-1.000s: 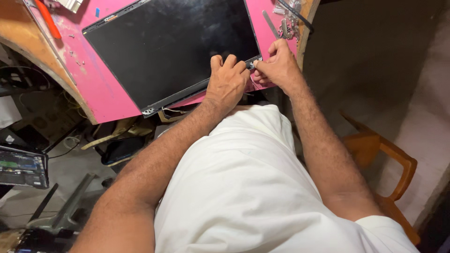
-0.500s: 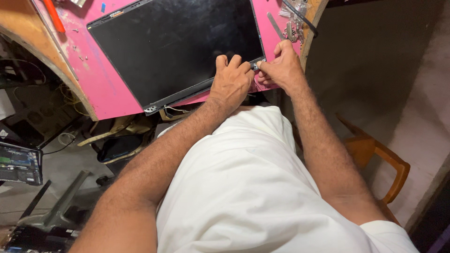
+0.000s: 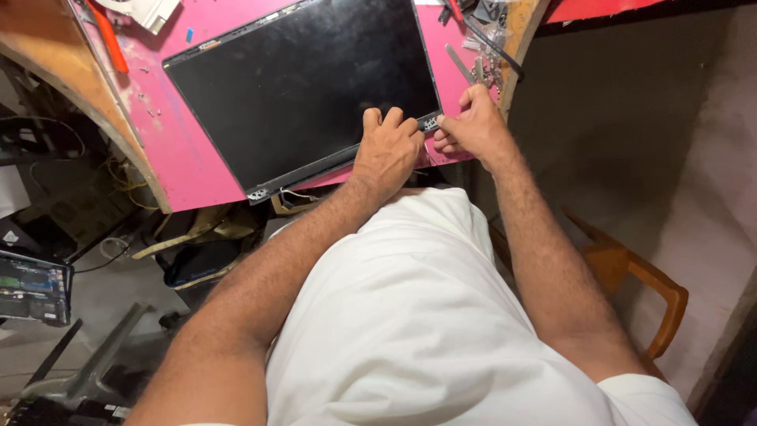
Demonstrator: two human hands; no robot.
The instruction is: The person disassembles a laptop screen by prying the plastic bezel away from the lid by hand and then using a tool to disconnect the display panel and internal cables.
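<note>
A black laptop screen panel point(image 3: 303, 87) lies flat on a pink work surface point(image 3: 189, 150). My left hand point(image 3: 386, 150) rests on the panel's near right corner, fingers pressed down on it. My right hand point(image 3: 469, 126) is just beside it, pinching the small metal hinge point(image 3: 430, 124) at that corner between thumb and fingers. A second hinge point(image 3: 258, 193) shows at the panel's near left corner, with thin wires trailing from it.
Small metal parts and tools point(image 3: 481, 67) lie at the bench's right edge. An orange-handled tool point(image 3: 110, 43) lies at the far left. An open laptop base point(image 3: 31, 288) and cables sit on the floor at left. A wooden chair point(image 3: 631, 276) stands at right.
The view has shifted slightly. Both hands stay at the panel's near right corner, with the right hand still working the hinge.
</note>
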